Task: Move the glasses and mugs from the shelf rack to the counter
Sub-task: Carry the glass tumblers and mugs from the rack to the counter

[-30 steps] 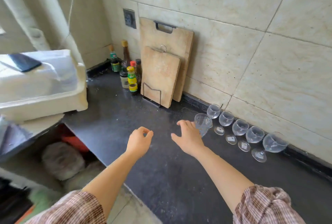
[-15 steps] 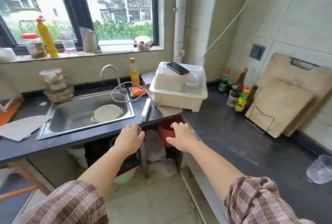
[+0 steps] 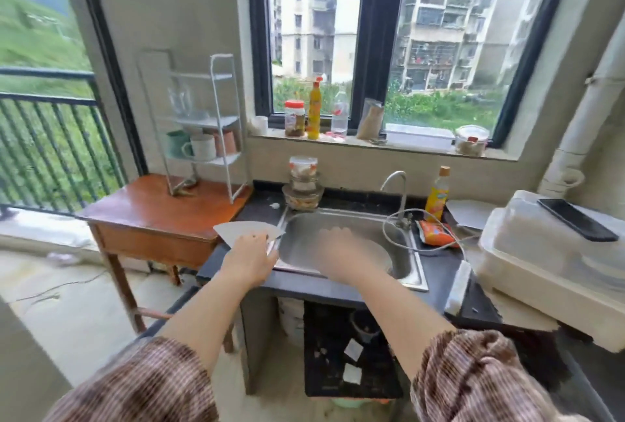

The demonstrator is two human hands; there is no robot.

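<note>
Now the fetch step seems in hand: your left hand (image 3: 250,262) and blurred right hand (image 3: 341,252) are loose, empty; pastel ceramic mugs (image 3: 203,147) and clear glasses (image 3: 181,102) sit on the white wire shelf rack (image 3: 220,122), well apart. Next, step closer, grip one.

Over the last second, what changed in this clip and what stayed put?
The view swung left, from the glass row by the wall to the sink and shelf rack. The left hand and right hand came along open and empty; nothing gripped or released. The phone stayed on the dish box; mugs and glasses wait on the rack.
</note>
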